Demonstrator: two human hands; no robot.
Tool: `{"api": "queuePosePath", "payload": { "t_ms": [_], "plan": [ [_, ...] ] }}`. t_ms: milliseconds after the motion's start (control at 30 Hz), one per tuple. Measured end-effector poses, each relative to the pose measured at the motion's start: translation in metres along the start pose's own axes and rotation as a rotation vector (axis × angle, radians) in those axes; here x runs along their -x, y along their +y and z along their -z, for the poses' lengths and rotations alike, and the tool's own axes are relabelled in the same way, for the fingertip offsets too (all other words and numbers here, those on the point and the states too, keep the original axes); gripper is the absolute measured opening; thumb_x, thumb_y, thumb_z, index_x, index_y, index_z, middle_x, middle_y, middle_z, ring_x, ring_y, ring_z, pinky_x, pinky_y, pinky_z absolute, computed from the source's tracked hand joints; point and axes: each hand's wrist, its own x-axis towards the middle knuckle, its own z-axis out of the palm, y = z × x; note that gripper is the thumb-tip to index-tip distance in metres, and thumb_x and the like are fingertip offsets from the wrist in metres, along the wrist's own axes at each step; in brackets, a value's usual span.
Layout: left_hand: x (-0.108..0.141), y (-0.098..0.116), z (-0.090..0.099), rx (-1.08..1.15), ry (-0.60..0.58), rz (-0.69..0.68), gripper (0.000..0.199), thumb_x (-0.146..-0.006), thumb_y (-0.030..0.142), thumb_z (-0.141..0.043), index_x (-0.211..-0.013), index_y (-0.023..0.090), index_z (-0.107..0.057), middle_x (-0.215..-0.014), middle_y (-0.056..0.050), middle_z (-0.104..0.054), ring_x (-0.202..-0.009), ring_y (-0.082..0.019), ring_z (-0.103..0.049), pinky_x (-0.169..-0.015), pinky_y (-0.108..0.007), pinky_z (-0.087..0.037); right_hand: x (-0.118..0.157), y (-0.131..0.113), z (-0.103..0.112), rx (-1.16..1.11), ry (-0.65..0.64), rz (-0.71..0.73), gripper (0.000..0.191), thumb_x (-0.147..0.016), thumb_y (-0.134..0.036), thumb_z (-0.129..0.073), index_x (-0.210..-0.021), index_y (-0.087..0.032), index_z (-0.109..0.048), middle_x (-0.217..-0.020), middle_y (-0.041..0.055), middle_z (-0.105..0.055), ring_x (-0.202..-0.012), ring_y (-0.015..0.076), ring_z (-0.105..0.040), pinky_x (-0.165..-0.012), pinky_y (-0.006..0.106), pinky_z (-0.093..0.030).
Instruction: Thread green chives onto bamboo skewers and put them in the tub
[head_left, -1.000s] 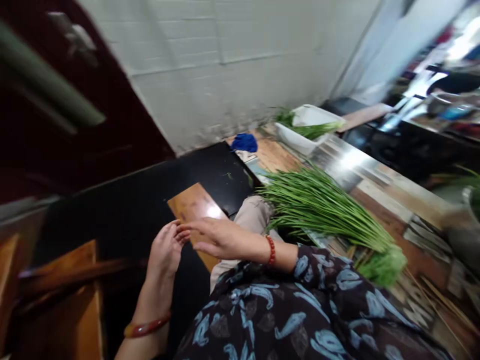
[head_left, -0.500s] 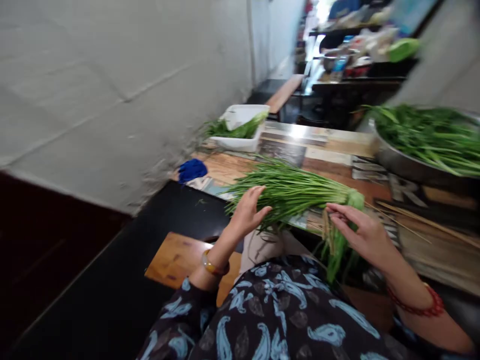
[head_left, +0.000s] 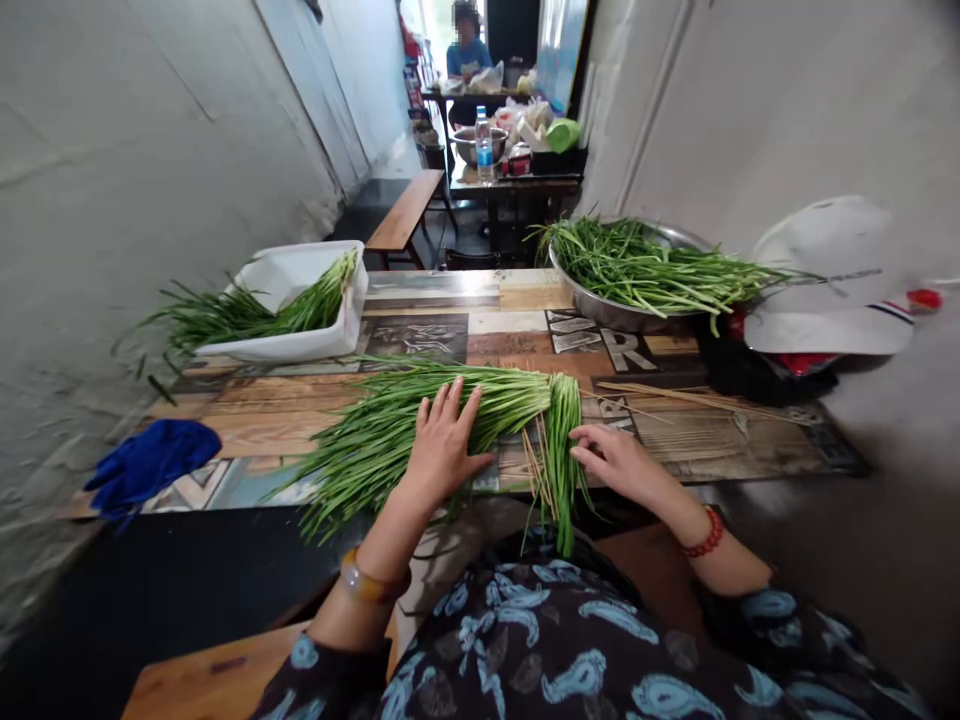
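A large bunch of garlic chives [head_left: 390, 420] lies across the table, its pale cut ends to the right and leafy tips to the left. My left hand [head_left: 448, 440] rests on it with fingers spread. At its cut ends a smaller bundle of chives [head_left: 565, 440] lies crosswise and hangs over the front edge. Some thin straw-coloured strips [head_left: 535, 465] sit beside that bundle. Close to the bundle's right side is my right hand [head_left: 615, 462], its fingers loosely bent and slightly apart; nothing shows between them.
More straw strips [head_left: 705, 398] lie to the right. A white plastic basin [head_left: 349, 325] with chives stands back left, a steel bowl [head_left: 611, 310] of chives back right. A white cap [head_left: 825, 330] is beside the bowl, a blue glove [head_left: 154, 460] at the left. Far off sits a person [head_left: 466, 55].
The view has swung right and levelled, bringing the cap and the far person into sight. My left hand has come down onto the chives. My right hand has shifted to the small bundle's right side.
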Motion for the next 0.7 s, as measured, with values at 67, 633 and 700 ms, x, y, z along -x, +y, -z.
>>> {"api": "queuePosePath", "payload": {
  "t_ms": [67, 633, 700],
  "plan": [
    [-0.012, -0.003, -0.001, -0.031, 0.003, 0.013, 0.102, -0.054, 0.028, -0.087, -0.145, 0.028, -0.041, -0.160, -0.015, -0.024, -0.146, -0.042, -0.020, -0.117, -0.059, -0.008, -0.004, 0.005, 0.003, -0.018, -0.033, -0.010, 0.025, -0.093, -0.037, -0.049, -0.105, -0.020, -0.064, -0.089, 0.0044, -0.070, -0.083, 0.0191, -0.066, -0.078, 0.034, -0.051],
    [-0.085, -0.044, -0.002, 0.006, -0.120, 0.059, 0.066, -0.059, 0.021, -0.077, -0.123, 0.022, -0.059, -0.114, -0.013, -0.064, -0.113, -0.036, -0.056, -0.106, -0.046, -0.036, -0.018, -0.002, -0.001, -0.329, -0.198, 0.077, 0.048, -0.092, -0.033, -0.053, -0.139, -0.026, -0.049, -0.102, 0.0061, -0.066, -0.071, 0.0143, -0.064, -0.073, 0.033, -0.055],
    [-0.095, -0.047, 0.000, 0.090, -0.090, 0.082, 0.062, -0.057, 0.017, -0.078, -0.116, 0.023, -0.062, -0.110, -0.011, -0.066, -0.110, -0.034, -0.057, -0.104, -0.042, -0.038, -0.035, -0.012, -0.014, -0.402, -0.183, 0.073, 0.042, -0.089, -0.033, -0.058, -0.129, -0.022, -0.057, -0.107, 0.0087, -0.066, -0.074, 0.0151, -0.065, -0.075, 0.033, -0.055]
  ]
}}
